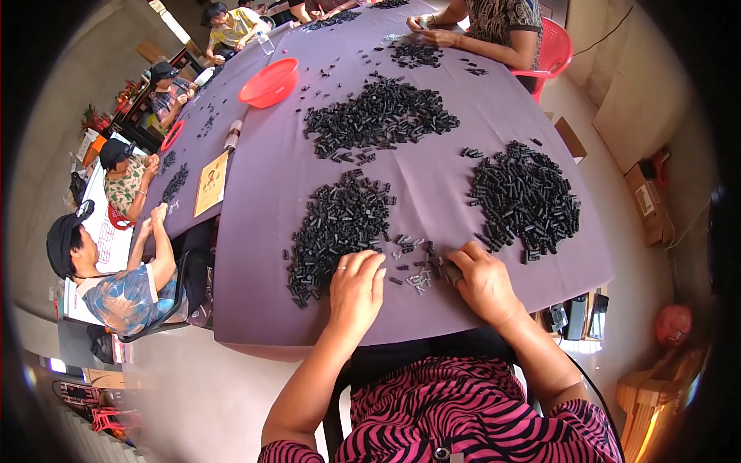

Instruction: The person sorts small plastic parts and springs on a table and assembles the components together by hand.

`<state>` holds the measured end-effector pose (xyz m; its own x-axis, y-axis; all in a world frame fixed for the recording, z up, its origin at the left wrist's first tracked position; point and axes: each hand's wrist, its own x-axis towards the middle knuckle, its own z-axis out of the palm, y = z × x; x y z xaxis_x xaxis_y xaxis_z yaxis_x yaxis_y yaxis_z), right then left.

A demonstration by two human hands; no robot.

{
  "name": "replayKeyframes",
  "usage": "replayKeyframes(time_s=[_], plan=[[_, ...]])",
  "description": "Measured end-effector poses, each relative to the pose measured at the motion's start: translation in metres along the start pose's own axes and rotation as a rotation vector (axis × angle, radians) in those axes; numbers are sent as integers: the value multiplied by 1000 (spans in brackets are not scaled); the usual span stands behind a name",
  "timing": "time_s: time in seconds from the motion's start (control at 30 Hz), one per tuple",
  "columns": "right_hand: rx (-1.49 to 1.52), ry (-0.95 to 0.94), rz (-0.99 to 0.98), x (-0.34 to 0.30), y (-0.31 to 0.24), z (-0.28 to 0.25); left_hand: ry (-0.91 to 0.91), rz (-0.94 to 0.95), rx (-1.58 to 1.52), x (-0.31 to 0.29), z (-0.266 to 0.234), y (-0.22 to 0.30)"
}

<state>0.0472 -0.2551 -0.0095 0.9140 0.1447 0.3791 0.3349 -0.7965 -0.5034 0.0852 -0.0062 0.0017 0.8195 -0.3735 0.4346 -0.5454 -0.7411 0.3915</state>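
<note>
My left hand rests at the near right edge of a pile of small black plastic parts. Its fingers are bent and close together, and whatever they hold is hidden. Across a small gap, my right hand has its fingers curled in beside a few loose black parts. What lies in its grip is too small to make out. Between the hands lie small clear plastic pieces and scattered black parts. Another heap of black parts lies beyond my right hand.
A purple cloth covers the long table. Farther along are a larger black heap, a red basin and a yellow booklet. Several people sit along the left side; another person handles parts at the far right.
</note>
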Motion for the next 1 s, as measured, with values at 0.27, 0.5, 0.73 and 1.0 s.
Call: replayKeyframes(time_s=[0.27, 0.5, 0.73, 1.0], plan=[[61, -47, 114, 19, -13, -1, -184, 149, -15, 46, 33, 15], [167, -180, 123, 32, -26, 10, -208, 231, -87, 32, 35, 13], [246, -247, 61, 37, -49, 26, -171, 170, -87, 5, 6, -4], [433, -135, 231, 26, -25, -19, 75, 74, -230, -15, -25, -12]])
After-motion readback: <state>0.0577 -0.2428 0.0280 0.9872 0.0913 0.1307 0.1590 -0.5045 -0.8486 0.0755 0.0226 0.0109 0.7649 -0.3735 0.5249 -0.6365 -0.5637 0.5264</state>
